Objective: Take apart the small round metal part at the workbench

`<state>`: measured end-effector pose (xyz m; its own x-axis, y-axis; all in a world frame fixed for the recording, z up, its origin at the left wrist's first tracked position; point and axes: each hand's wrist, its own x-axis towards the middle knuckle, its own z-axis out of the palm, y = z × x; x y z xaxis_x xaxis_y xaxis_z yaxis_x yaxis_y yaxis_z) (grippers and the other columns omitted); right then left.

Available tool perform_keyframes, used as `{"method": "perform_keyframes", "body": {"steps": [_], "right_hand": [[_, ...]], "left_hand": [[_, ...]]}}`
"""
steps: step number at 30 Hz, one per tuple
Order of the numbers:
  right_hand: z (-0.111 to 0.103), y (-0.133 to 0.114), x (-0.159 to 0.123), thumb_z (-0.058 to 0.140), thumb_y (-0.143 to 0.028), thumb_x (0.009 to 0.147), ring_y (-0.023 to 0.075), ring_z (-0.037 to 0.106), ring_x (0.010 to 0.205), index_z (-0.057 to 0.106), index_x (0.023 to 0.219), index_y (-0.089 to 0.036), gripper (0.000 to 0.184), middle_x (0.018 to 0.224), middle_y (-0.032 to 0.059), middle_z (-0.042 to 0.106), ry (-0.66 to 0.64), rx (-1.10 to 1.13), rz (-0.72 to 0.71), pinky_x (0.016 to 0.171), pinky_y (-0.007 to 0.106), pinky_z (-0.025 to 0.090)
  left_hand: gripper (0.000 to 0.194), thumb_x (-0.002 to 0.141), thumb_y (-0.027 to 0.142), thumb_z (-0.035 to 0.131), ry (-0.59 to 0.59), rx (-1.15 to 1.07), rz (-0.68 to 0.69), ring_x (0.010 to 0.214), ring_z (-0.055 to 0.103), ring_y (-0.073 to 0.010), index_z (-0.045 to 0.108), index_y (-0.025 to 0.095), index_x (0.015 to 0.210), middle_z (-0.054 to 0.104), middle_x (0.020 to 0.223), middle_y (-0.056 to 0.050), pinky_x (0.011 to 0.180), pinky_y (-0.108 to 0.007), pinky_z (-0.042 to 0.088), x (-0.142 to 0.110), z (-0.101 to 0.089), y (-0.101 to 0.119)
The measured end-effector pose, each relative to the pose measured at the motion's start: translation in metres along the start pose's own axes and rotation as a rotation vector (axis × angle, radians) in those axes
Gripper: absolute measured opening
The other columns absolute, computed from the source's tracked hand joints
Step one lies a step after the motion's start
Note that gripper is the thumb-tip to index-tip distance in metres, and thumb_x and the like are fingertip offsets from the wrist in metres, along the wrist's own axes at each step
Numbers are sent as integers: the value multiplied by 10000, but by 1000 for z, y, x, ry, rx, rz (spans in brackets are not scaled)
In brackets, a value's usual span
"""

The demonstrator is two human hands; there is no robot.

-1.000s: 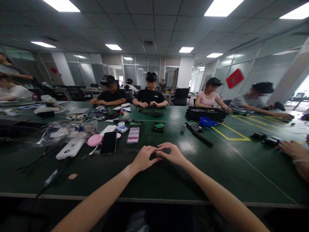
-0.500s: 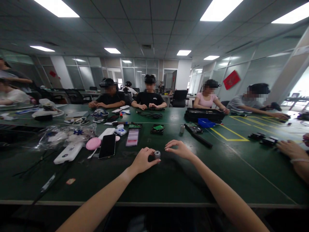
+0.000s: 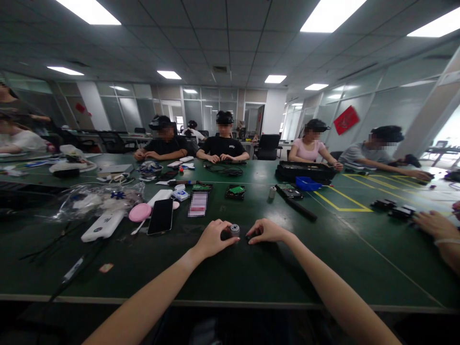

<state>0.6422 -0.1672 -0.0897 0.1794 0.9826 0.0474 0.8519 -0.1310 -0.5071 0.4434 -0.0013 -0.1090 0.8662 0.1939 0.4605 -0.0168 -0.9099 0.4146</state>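
Observation:
A small silver metal cylinder (image 3: 235, 230), with dark spots on its round top, stands upright on the green table. My left hand (image 3: 214, 239) has its thumb and fingers around it, thumb on the near side. Just to the right, my right hand (image 3: 268, 231) is low at the tabletop, apart from the cylinder. Its thumb and fingers are pinched near a small dark spot that I cannot make out. A second silver cylinder (image 3: 272, 192) stands farther back, beyond my right hand.
Behind my hands lie a circuit board (image 3: 235, 191), a dark bar (image 3: 302, 210) and a blue tray (image 3: 308, 183). Leftward are a black phone (image 3: 160, 216), a pink disc (image 3: 140, 212), a white power bank (image 3: 104, 226) and plastic bags. Several people sit around the table; a co-worker's hand (image 3: 429, 223) is at right.
My right hand has come down to the tabletop and its fingers have closed into a pinch. My left hand keeps its place around the cylinder.

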Motion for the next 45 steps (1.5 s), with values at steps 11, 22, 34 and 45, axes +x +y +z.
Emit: {"method": "perform_keyframes", "body": {"steps": [11, 22, 34, 45], "right_hand": [[5, -22, 4, 615, -438, 799, 114, 501, 592, 717, 888, -158, 311, 673, 8, 621, 258, 220, -55, 561, 230, 386], [20, -52, 0, 596, -396, 840, 127, 524, 656, 699, 942, -186, 255, 786, 27, 631, 374, 205, -184, 601, 244, 421], [18, -59, -1, 419, -377, 945, 167, 595, 828, 675, 1048, -175, 342, 950, 70, 678, 283, 210, -204, 732, 273, 451], [24, -54, 0, 606, -433, 827, 122, 533, 622, 718, 922, -165, 306, 725, 30, 643, 344, 225, -165, 576, 235, 413]], "left_hand": [[376, 766, 516, 658, -5, -22, -13, 806, 580, -206, 627, 238, 1019, 649, 867, -14, 738, -311, 427, 0, 1, 2], [394, 742, 522, 683, -16, -22, 23, 799, 578, -192, 640, 251, 1025, 639, 851, -7, 734, -296, 428, -2, 0, 4], [427, 743, 532, 676, -13, -4, 24, 783, 580, -200, 639, 256, 1066, 643, 839, -13, 707, -296, 431, -2, 0, 3], [372, 764, 515, 664, -32, -37, 47, 778, 585, -193, 641, 256, 1030, 657, 837, -3, 699, -286, 415, -2, -3, 8]]}}
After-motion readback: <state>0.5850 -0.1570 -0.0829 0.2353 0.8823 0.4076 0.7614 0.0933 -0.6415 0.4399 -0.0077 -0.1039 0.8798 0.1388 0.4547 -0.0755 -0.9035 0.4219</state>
